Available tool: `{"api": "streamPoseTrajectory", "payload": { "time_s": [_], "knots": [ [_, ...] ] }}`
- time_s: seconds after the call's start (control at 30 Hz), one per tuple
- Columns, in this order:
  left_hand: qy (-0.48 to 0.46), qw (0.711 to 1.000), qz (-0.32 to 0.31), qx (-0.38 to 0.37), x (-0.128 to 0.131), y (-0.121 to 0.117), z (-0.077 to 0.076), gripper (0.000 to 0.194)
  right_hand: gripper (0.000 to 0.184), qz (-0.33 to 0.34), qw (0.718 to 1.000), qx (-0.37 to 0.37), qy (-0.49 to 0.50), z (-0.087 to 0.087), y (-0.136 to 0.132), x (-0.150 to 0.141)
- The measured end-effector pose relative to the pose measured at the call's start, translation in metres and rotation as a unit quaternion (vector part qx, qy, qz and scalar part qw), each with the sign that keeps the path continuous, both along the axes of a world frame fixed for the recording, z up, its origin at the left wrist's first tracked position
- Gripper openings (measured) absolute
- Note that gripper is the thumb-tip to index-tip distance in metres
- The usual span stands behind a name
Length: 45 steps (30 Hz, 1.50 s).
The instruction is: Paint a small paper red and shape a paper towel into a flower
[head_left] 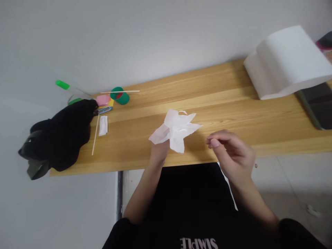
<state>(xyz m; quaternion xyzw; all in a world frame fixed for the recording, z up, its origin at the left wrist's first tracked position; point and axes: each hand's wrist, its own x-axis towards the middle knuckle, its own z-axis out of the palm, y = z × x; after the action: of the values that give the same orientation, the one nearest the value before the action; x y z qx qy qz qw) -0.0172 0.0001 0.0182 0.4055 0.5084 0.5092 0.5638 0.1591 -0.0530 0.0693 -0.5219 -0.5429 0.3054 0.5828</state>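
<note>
A white, flower-shaped piece of thin tissue paper (178,130) with pointed petals spreads out above the middle of the table. My left hand (159,151) is closed around its base from below, and the petals hide most of the fingers. To the right of the paper, apart from it, my right hand (230,152) hovers over the table's front edge. Its thumb and fingertips are pinched together; whether anything small lies between them is hidden. A thin curled white strip (183,112) shows just behind the petals.
On the wooden table (207,90), a green cup (120,96) has a thin stick (133,91) across it. Nearby are a pink block (103,100), blue-handled snips (104,110), white packets (103,125), another stick (95,135) and black cloth (70,135). Rightward are a paper towel roll (287,62) and a phone (317,107).
</note>
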Motion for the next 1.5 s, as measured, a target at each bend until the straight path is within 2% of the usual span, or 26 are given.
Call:
{"api": "streamPoseTrajectory", "payload": {
  "time_s": [0.17,0.3,0.37,0.47,0.53,0.57,0.63,0.7,0.77,0.8,0.9,1.1,1.23,1.5],
  "knots": [
    [0.029,0.999,0.036,-0.02,0.004,-0.001,0.008,0.034,0.022,0.074,0.99,0.053,-0.107,0.015,0.001,-0.006],
    [0.056,0.998,-0.002,-0.032,0.004,-0.002,0.016,0.033,0.036,0.131,0.965,0.049,-0.22,0.013,0.004,-0.009],
    [0.061,0.998,-0.024,-0.022,0.003,-0.001,0.015,0.032,0.025,0.116,0.957,0.058,-0.261,0.008,0.005,-0.012],
    [0.126,0.99,-0.067,-0.015,0.001,-0.002,0.008,0.017,0.009,0.078,0.963,0.051,-0.252,-0.001,0.006,-0.017],
    [0.225,0.971,-0.08,0.006,-0.001,-0.003,0.004,0.01,0.006,0.064,0.974,0.021,-0.215,-0.007,0.007,-0.02],
    [0.281,0.957,-0.066,0.03,-0.002,-0.004,0.003,0.01,0.005,0.06,0.979,0.001,-0.196,-0.01,0.008,-0.021],
    [0.376,0.922,-0.009,0.097,-0.004,-0.008,0.004,0.011,0.007,0.06,0.985,-0.039,-0.16,-0.015,0.01,-0.023],
    [0.416,0.894,0.038,0.165,-0.004,-0.014,0.011,0.007,0.01,0.066,0.987,-0.067,-0.132,-0.02,0.011,-0.023],
    [0.392,0.893,0.029,0.221,-0.004,-0.02,0.021,0.003,0.01,0.077,0.988,-0.077,-0.114,-0.023,0.012,-0.024],
    [0.368,0.899,0.002,0.237,-0.003,-0.023,0.027,0.004,0.009,0.082,0.988,-0.076,-0.107,-0.024,0.012,-0.024],
    [0.297,0.925,-0.059,0.231,-0.001,-0.03,0.036,0.01,0.008,0.108,0.989,-0.057,-0.089,-0.023,0.013,-0.025],
    [0.195,0.97,-0.056,0.136,-0.003,-0.033,0.027,0.021,0.012,0.162,0.985,-0.036,-0.056,-0.018,0.014,-0.028],
    [0.162,0.977,-0.064,0.121,-0.006,-0.033,0.025,0.019,0.01,0.167,0.983,-0.059,-0.049,-0.018,0.015,-0.028],
    [0.087,0.99,-0.043,0.102,-0.005,-0.034,0.025,0.012,0.006,0.177,0.981,-0.077,-0.036,-0.017,0.016,-0.03]
  ]
}}
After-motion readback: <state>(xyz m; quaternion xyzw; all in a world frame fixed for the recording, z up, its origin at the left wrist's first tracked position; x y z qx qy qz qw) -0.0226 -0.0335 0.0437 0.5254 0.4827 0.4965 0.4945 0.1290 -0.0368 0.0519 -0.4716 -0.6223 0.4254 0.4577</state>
